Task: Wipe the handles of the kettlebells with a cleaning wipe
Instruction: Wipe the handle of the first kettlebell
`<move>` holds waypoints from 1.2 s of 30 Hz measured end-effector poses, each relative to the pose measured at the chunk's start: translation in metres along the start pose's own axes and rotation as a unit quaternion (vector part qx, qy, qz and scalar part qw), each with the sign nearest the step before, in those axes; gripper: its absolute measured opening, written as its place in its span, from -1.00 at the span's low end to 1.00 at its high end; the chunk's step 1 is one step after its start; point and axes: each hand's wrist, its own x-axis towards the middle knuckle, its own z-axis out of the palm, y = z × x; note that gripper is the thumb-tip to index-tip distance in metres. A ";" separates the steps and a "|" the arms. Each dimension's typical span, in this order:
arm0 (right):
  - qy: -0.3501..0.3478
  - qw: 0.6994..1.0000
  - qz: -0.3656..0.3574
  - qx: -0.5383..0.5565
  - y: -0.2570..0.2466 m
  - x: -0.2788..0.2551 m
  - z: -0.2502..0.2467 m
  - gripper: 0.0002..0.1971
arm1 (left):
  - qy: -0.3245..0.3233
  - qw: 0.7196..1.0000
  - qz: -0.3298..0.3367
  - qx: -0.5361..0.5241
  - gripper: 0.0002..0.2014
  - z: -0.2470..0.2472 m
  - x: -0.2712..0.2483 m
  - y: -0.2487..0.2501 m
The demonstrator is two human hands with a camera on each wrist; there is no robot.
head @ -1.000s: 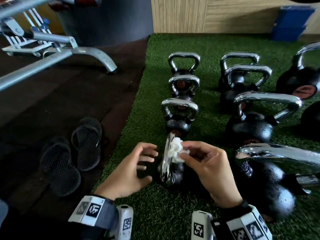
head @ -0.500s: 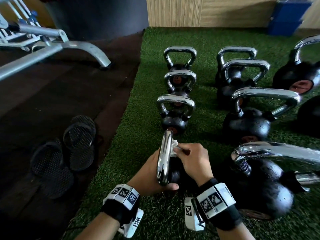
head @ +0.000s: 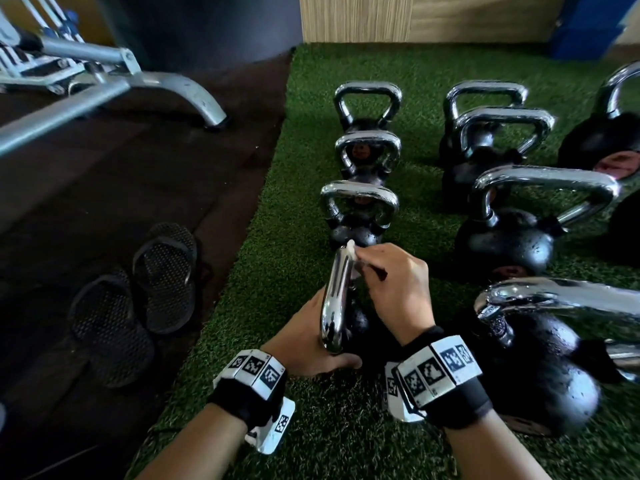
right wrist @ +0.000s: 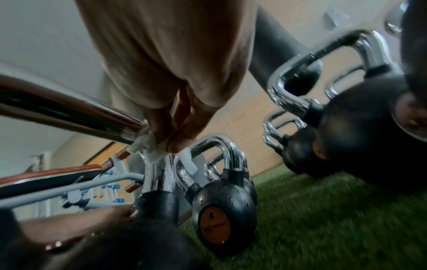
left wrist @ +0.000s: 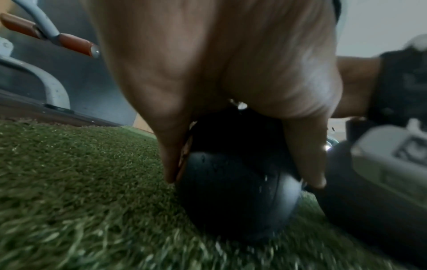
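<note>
Your left hand (head: 304, 344) grips the nearest kettlebell (left wrist: 235, 184) while your right hand (head: 391, 282) pinches the wipe (right wrist: 148, 146) on its handle (head: 334, 299); the other kettlebells likely remain.

Black sandals (head: 135, 299), a pair, on dark floor (head: 104, 188) beside turf's (head: 346, 445) left edge; grey bench frame (head: 104, 84) beyond.

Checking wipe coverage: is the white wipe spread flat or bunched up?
Bunched: the white wipe sits crumpled in the right hand against the chrome handle.
</note>
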 end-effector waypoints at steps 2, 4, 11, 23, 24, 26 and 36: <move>-0.013 0.998 -0.060 0.005 -0.006 -0.007 -0.003 -0.77 | -0.012 1.000 0.005 0.002 0.02 -0.003 0.003 -0.001; -0.043 0.994 -0.095 0.015 -0.009 -0.014 -0.008 -0.78 | -0.015 1.000 0.010 -0.014 0.05 -0.006 0.004 -0.003; -0.050 0.991 -0.120 -0.018 -0.017 -0.016 -0.013 -0.82 | -0.033 0.999 0.019 -0.005 0.05 -0.012 0.011 -0.002; -0.074 0.984 0.062 0.151 -0.020 -0.058 -0.018 -0.86 | -0.125 0.992 -0.022 0.019 -0.55 -0.015 0.018 -0.006; -0.080 0.982 0.071 0.159 -0.020 -0.063 -0.018 -0.88 | -0.131 0.990 -0.031 0.033 -0.65 -0.014 0.018 -0.008; -0.079 0.978 0.091 0.171 -0.020 -0.068 -0.017 -0.90 | -0.131 0.989 -0.042 0.057 -0.70 -0.015 0.017 -0.006; -0.081 0.991 0.067 0.079 -0.014 -0.092 -0.004 -0.88 | -0.101 0.993 -0.051 0.020 -0.58 -0.013 0.014 0.000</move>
